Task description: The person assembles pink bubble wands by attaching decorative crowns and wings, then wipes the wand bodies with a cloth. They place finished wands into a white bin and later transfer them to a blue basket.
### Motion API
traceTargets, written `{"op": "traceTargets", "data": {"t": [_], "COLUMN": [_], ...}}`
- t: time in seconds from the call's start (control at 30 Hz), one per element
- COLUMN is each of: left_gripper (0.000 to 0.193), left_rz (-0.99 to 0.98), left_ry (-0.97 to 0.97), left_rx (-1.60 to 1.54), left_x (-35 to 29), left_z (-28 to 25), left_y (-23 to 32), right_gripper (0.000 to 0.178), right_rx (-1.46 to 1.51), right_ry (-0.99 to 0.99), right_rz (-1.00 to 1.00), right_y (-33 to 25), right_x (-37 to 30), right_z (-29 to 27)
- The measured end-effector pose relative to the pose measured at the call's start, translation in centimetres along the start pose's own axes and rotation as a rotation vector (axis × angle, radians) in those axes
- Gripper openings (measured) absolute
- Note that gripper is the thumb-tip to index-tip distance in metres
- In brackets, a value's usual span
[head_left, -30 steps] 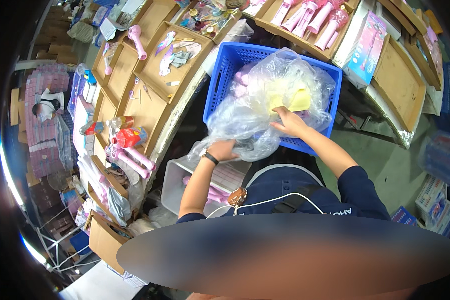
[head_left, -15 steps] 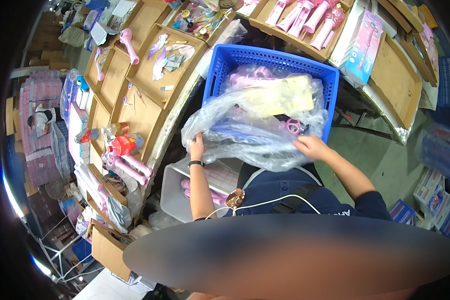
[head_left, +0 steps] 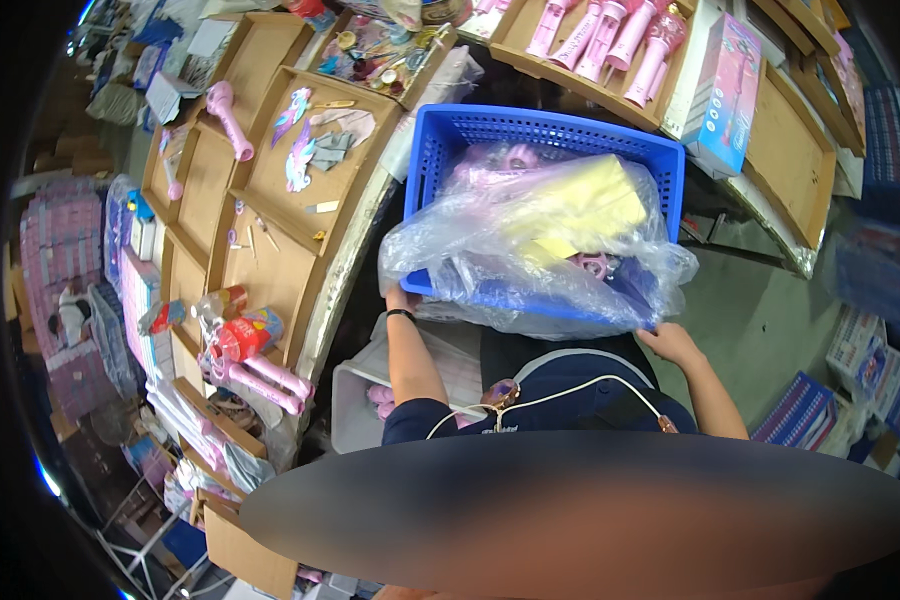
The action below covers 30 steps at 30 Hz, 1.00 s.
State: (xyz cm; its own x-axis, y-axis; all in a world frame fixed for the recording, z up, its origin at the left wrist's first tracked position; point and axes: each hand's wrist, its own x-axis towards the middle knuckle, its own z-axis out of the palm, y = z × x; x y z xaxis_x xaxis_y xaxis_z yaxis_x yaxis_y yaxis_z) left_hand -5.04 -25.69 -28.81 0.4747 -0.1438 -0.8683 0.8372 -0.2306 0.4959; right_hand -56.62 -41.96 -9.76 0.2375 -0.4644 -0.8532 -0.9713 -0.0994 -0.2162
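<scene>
A blue plastic basket (head_left: 490, 130) sits in front of me, covered by a large clear plastic bag (head_left: 470, 250) that holds yellow pieces (head_left: 580, 205) and pink items. My left hand (head_left: 402, 300) grips the basket's near left corner under the bag. My right hand (head_left: 670, 342) holds the near right edge of the basket and bag. A dark band is on my left wrist.
Wooden compartment shelves (head_left: 270, 180) curve along the left with pink toy wands (head_left: 225, 110) and small cut-outs. More pink wands (head_left: 610, 35) and a boxed toy (head_left: 725, 85) stand behind the basket. A white bin (head_left: 355, 410) sits below my left arm. Stacked boxes (head_left: 870, 370) lie at right.
My hands left the inside of the bag and dropped to the basket's near corners. The bag has settled flatter over the basket, which now sits closer to me.
</scene>
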Motion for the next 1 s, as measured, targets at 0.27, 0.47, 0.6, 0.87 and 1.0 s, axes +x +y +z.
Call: {"op": "traceTargets", "data": {"t": [0.27, 0.47, 0.6, 0.87, 1.0], "left_gripper": [0.024, 0.034, 0.049, 0.069, 0.066], "left_rz": [0.625, 1.279, 1.256, 1.318, 1.255], "left_ry": [0.256, -0.787, -0.576, -0.887, -0.729], "left_rx": [0.402, 1.235, 1.736, 1.453, 1.415], "left_x": [-12.0, -20.4, -16.4, -4.8, -0.7], "left_z": [0.5, 9.6, 14.5, 26.3, 31.7], "left_y": [0.5, 2.1, 8.7, 20.0, 19.1], "right_gripper": [0.04, 0.078, 0.067, 0.052, 0.046], "right_rx": [0.316, 0.028, 0.121, 1.048, 1.562], "right_ry": [0.199, 0.678, 1.142, 0.867, 0.66], "right_rz": [-0.447, -0.348, -0.4, -0.239, -0.105], "right_y": [-9.1, -7.5, -2.6, 4.6, 3.1], "right_x": [5.0, 11.3, 13.9, 18.3, 18.7], "right_z": [-3.0, -6.4, -14.1, -16.3, -15.8]}}
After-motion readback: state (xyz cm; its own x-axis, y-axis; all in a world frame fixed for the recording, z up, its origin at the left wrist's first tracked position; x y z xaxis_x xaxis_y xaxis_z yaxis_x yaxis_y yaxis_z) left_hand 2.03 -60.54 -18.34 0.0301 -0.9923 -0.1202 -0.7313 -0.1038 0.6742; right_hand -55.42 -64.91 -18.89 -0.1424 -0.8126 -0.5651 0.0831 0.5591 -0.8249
